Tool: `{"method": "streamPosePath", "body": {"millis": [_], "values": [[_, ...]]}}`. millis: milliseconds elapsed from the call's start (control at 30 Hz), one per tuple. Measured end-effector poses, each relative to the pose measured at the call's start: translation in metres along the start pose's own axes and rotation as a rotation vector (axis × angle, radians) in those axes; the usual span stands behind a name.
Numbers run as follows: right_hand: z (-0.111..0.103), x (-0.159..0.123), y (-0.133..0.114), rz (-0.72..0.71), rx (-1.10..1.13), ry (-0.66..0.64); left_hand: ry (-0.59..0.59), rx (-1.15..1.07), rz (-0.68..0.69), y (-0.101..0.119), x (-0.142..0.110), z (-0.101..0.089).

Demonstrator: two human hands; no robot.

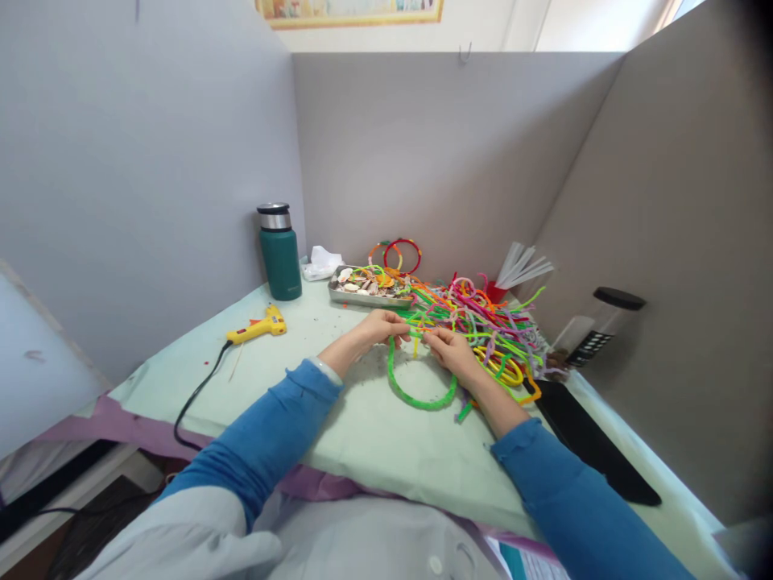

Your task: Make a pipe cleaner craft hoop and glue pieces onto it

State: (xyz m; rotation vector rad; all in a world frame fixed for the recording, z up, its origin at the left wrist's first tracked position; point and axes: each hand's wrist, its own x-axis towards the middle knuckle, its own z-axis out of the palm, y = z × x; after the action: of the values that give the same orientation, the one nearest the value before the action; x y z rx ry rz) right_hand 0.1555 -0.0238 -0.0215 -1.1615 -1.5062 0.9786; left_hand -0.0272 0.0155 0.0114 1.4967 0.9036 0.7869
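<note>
Over the middle of the table, my left hand (386,326) and my right hand (452,351) face each other, a short gap apart. Both are closed in a pinch on a bright green pipe-cleaner ring (423,403), near its top. The ring's lower loop hangs down between my wrists, just above or on the cloth. Fingers partly hide the pinched stretch of green. Right behind and beside my right hand spreads a tangled heap of coloured pipe cleaners (477,302).
A metal tray (368,300) of shells stands behind my left hand, with a red ring (403,242) beyond. At left are a green bottle (281,262) and a yellow glue gun (258,326) with a black cord. A clear jar (604,322) and a black flat object (595,443) are at right.
</note>
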Motion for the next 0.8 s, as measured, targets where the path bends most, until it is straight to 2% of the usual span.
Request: {"method": "streamPosePath", "body": {"millis": [167,467,800], "values": [[0.0005,0.0001,-0.0001,-0.007,0.001,0.004,0.031,0.046,-0.002,0.0019,-0.0009,0.0011],[-0.0015,0.0025,0.0062,-0.007,0.003,-0.037,0.023,0.013,-0.054,0.0048,-0.0028,0.0019],[-0.0016,0.0029,0.0068,-0.01,0.005,-0.019,0.002,-0.013,-0.036,0.0029,-0.0023,0.0004]]}}
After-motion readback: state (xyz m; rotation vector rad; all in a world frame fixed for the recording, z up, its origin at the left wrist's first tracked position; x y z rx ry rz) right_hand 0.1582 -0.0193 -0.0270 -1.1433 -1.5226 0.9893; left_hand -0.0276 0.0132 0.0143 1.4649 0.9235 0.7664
